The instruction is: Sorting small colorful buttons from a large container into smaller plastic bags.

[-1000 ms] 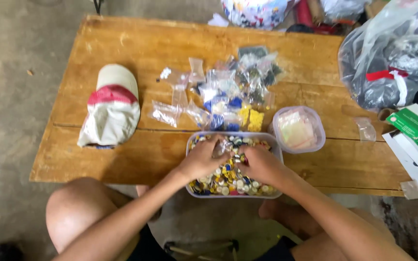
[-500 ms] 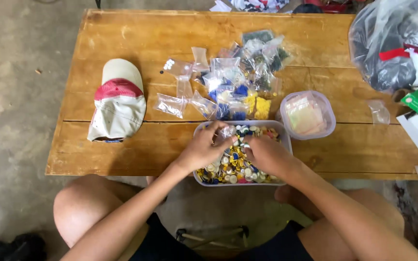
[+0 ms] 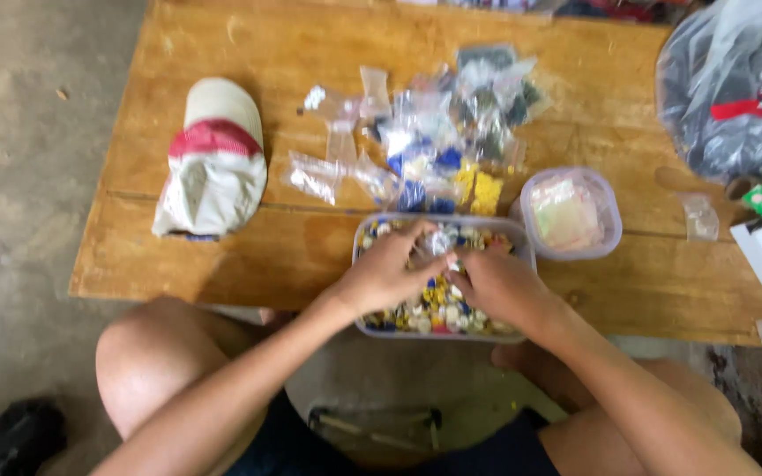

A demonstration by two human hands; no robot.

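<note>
Both forearms reach forward from the knees over the near edge of the wooden surface [image 3: 222, 256]. Left hand [image 3: 385, 273] and right hand [image 3: 496, 286] sit inside a clear rectangular tub [image 3: 522, 238] filled with small mixed-colour pieces [image 3: 416, 313]. Fingers of both hands curl together, pinching a small clear bag [image 3: 438, 242] between them above the pieces. A round lidded container [image 3: 571, 213] stands just beside the tub; small filled bags [image 3: 438, 132] lie behind it
</note>
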